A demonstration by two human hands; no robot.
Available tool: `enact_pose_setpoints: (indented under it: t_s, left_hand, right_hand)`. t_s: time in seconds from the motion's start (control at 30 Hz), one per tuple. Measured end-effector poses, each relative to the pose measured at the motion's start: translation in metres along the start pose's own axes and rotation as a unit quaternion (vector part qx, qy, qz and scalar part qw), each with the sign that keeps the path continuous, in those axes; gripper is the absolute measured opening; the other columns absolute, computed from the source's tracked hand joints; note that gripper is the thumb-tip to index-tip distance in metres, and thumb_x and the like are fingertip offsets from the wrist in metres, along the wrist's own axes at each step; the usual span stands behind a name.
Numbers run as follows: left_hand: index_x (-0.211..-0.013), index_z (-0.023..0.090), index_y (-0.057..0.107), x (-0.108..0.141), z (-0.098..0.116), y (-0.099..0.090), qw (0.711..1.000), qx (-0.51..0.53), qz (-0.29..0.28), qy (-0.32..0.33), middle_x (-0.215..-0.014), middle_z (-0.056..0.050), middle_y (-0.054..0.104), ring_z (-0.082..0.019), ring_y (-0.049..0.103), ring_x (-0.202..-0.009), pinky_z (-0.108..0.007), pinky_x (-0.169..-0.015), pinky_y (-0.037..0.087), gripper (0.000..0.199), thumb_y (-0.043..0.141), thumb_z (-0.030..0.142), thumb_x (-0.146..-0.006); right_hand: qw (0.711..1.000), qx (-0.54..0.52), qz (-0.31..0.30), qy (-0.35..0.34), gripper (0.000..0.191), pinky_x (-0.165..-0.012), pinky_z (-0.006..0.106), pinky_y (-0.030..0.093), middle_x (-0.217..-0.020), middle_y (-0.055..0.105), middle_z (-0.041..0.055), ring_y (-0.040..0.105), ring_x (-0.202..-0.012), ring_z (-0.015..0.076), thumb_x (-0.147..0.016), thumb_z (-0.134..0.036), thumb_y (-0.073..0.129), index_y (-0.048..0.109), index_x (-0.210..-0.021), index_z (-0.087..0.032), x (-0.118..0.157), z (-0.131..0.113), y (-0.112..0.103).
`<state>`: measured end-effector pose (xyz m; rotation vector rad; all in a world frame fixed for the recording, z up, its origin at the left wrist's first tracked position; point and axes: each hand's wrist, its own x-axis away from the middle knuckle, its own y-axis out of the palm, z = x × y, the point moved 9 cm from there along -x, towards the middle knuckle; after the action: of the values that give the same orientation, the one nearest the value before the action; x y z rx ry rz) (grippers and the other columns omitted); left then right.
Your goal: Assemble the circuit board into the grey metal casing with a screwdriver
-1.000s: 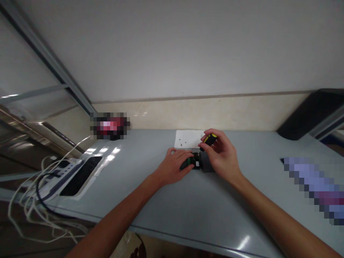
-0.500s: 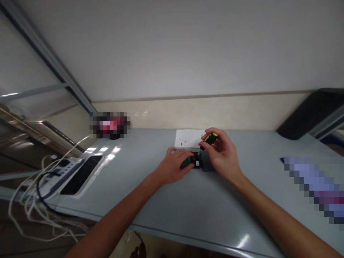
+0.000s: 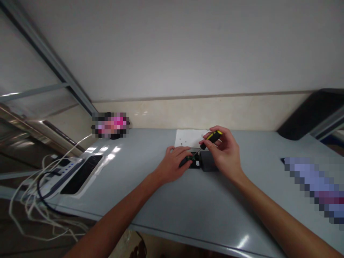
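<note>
Dark device on the grey table, just in front of the white paper, left hand's thumb and fingers holding its left end, and here's the shift: the screwdriver, closed in the right hand's fingers, now slants further left. Its shaft reaches towards the exposed green board, so work seems to have moved there; tip contact, I can't tell.

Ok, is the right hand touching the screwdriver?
Touching: the head view shows the right hand gripping the screwdriver by its black and yellow handle.
</note>
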<state>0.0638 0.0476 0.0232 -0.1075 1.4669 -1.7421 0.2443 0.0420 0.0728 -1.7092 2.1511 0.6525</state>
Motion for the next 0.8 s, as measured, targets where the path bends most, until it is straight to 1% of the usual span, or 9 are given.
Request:
enact_pose_setpoints:
  t_s: [0.17, 0.37, 0.57, 0.63, 0.7, 0.8]
  left_hand:
    - [-0.113, 0.025, 0.071, 0.000, -0.005, -0.003, 0.999, -0.019, 0.033, -0.007, -0.149, -0.008, 0.069, -0.025, 0.064, -0.136, -0.049, -0.115, 0.036, 0.013, 0.060, 0.030, -0.111]
    - [-0.110, 0.025, 0.075, -0.001, -0.013, -0.006, 0.998, 0.003, 0.036, -0.046, -0.146, -0.007, 0.071, -0.025, 0.064, -0.136, -0.048, -0.115, 0.037, 0.015, 0.061, 0.030, -0.111]
    - [-0.105, 0.026, 0.077, -0.005, -0.034, -0.025, 0.992, 0.029, 0.077, -0.094, -0.136, -0.005, 0.074, -0.024, 0.066, -0.133, -0.047, -0.116, 0.038, 0.014, 0.064, 0.029, -0.109]
    - [-0.103, 0.025, 0.077, -0.009, -0.038, -0.031, 0.990, 0.035, 0.087, -0.105, -0.133, -0.005, 0.075, -0.024, 0.066, -0.130, -0.047, -0.116, 0.038, 0.012, 0.067, 0.030, -0.108]
    - [-0.100, 0.025, 0.078, -0.017, -0.039, -0.033, 0.990, 0.040, 0.084, -0.108, -0.132, -0.005, 0.075, -0.024, 0.066, -0.129, -0.046, -0.116, 0.037, 0.010, 0.071, 0.030, -0.106]
    - [-0.099, 0.026, 0.080, -0.038, -0.039, -0.025, 0.992, 0.026, 0.055, -0.107, -0.133, -0.003, 0.074, -0.025, 0.065, -0.129, -0.047, -0.115, 0.036, 0.009, 0.074, 0.032, -0.104]
  right_hand:
    - [1.000, -0.011, 0.018, 0.008, 0.039, -0.084, 0.037, 0.068, -0.100, 0.074, -0.0006, 0.081, -0.084, 0.0186, -0.087, -0.032, 0.084, 0.061, -0.118, -0.029, -0.005, 0.003, -0.008]
    - [0.998, -0.026, 0.059, 0.026, 0.044, -0.083, 0.038, 0.068, -0.101, 0.074, -0.0008, 0.081, -0.084, 0.0194, -0.084, -0.038, 0.088, 0.060, -0.118, -0.030, -0.008, 0.010, -0.019]
    - [0.987, -0.054, 0.132, 0.079, 0.052, -0.084, 0.039, 0.068, -0.100, 0.072, -0.0018, 0.081, -0.084, 0.0193, -0.079, -0.042, 0.090, 0.056, -0.117, -0.030, -0.007, 0.029, -0.034]
    - [0.982, -0.052, 0.156, 0.094, 0.054, -0.083, 0.039, 0.068, -0.098, 0.071, -0.0028, 0.081, -0.082, 0.0191, -0.077, -0.043, 0.091, 0.056, -0.115, -0.029, -0.006, 0.035, -0.041]
    - [0.978, -0.046, 0.175, 0.101, 0.055, -0.084, 0.041, 0.068, -0.096, 0.070, -0.0031, 0.080, -0.082, 0.0193, -0.075, -0.044, 0.091, 0.055, -0.115, -0.029, -0.005, 0.039, -0.047]
    - [0.973, -0.043, 0.200, 0.106, 0.056, -0.087, 0.044, 0.068, -0.096, 0.070, -0.0024, 0.080, -0.082, 0.0198, -0.074, -0.044, 0.091, 0.055, -0.115, -0.028, -0.005, 0.042, -0.054]
